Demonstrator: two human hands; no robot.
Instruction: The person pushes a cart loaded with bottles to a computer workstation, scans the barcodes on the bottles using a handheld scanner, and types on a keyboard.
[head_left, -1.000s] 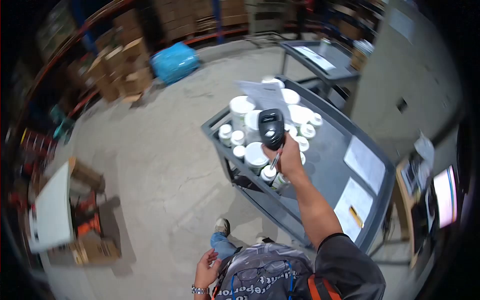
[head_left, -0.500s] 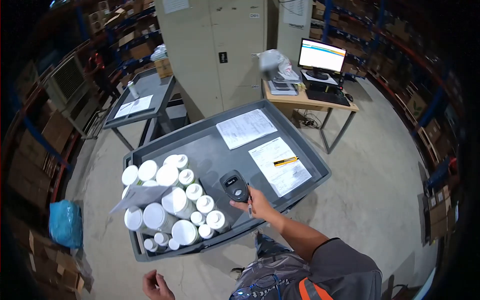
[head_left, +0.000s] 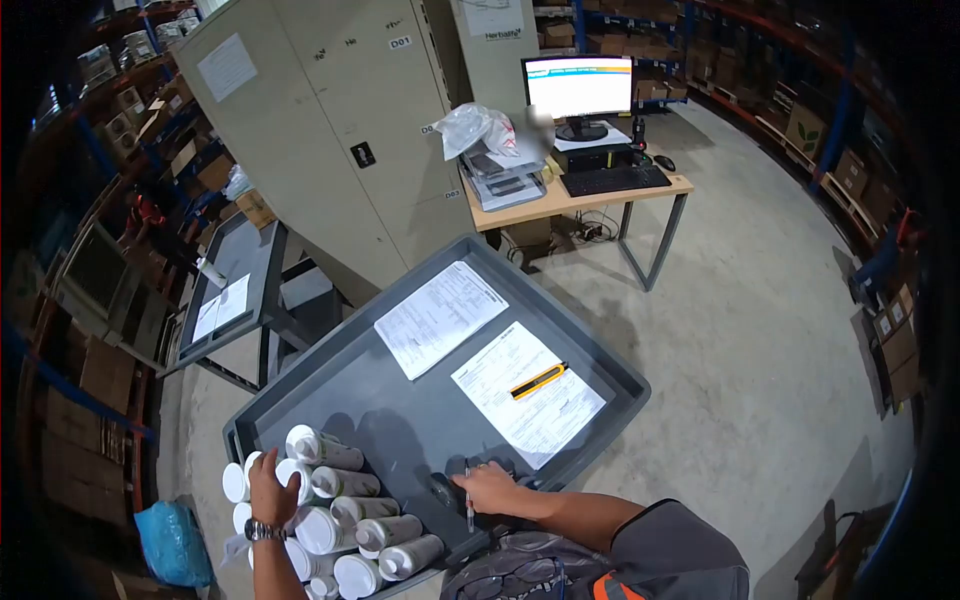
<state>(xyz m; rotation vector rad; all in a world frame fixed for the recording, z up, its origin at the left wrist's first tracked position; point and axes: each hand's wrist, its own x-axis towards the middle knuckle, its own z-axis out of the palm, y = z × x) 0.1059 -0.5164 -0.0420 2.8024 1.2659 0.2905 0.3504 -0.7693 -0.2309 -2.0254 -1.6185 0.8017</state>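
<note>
Bottles (head_left: 320,530) white, round-lidded, mixed sizes, clustered at left hand (head_left: 270,492).

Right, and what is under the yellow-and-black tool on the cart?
Printed paper, lying on the cart. The tool covers the part directly beneath it, so any print there cannot be read.

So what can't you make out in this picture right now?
All in the head view:
- Dark device: partly hidden by the right hand.
- White bottles: labels too small to read.
- Left hand: its grip, hidden behind its own back.
- Sheets: print too small.
- Monitor: text too small.
</note>
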